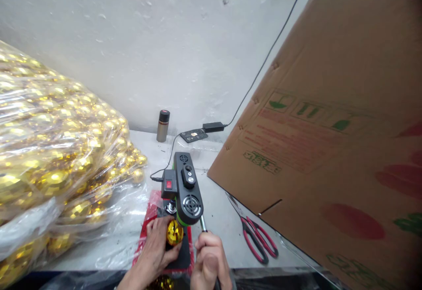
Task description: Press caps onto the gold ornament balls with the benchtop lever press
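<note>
One head view takes in a pale surface (217, 219) set against a rough white wall (165, 39). At left lies a big clear bag of gold balls (49, 149). A tilted cardboard box (329, 127) fills the right side, with red-handled scissors (257, 237) lying flat just beside its lower edge. Near the wall stand a small dark-capped bottle (162, 125) and a power adapter (213, 127), whose black cable (270, 52) climbs the wall. A small black machine (184, 189) with a red switch stands on a red mat (148, 224) at the near edge. Under its head sits a faceted gold ball (174, 233), on the machine's base. The left hand (156, 252) has its fingers curled around the ball's left side, grasping it. The right hand (209, 261), just right of the ball, is clenched around the machine's lever (203, 223).
</note>
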{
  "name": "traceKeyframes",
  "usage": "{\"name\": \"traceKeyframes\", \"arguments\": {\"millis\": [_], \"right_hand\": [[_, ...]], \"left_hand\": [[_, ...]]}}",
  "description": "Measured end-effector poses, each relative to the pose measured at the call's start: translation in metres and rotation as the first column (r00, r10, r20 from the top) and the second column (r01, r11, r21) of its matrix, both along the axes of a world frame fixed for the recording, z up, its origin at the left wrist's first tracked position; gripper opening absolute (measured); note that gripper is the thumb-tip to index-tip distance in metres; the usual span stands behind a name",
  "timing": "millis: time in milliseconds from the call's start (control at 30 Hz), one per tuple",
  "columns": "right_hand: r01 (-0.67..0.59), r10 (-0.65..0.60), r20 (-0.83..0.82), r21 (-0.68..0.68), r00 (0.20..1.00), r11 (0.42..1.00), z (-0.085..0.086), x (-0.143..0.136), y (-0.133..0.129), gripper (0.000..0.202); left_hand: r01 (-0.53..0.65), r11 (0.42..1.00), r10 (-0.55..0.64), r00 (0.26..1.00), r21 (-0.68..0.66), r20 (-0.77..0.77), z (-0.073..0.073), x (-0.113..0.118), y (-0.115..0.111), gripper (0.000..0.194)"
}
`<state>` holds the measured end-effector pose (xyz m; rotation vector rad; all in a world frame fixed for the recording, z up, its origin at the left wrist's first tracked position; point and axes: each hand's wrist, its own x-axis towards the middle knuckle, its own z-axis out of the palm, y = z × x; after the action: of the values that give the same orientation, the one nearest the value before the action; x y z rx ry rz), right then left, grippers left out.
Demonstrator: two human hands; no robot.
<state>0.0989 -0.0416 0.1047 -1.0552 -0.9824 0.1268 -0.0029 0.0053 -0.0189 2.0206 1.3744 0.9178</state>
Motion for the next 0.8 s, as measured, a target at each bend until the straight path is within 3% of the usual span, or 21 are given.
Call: {"name": "traceKeyframes", "arguments": {"millis": [367,800], "right_hand": [[0.034,-0.033,-0.017,0.025,0.999,0.999,-0.003,-0.005,0.005,0.050],[0.033,-0.034,0.019,0.027,0.999,0.999,-0.007,-0.004,0.003,0.048]], "left_hand": [[-0.016,1.000,0.016,1.000,0.006,-0.023,0.000,0.001,0.002,0.050],[-0.042,0.996,0.044,0.999,0.082,-0.021,-0.013,0.003,0.003,0.050]]}}
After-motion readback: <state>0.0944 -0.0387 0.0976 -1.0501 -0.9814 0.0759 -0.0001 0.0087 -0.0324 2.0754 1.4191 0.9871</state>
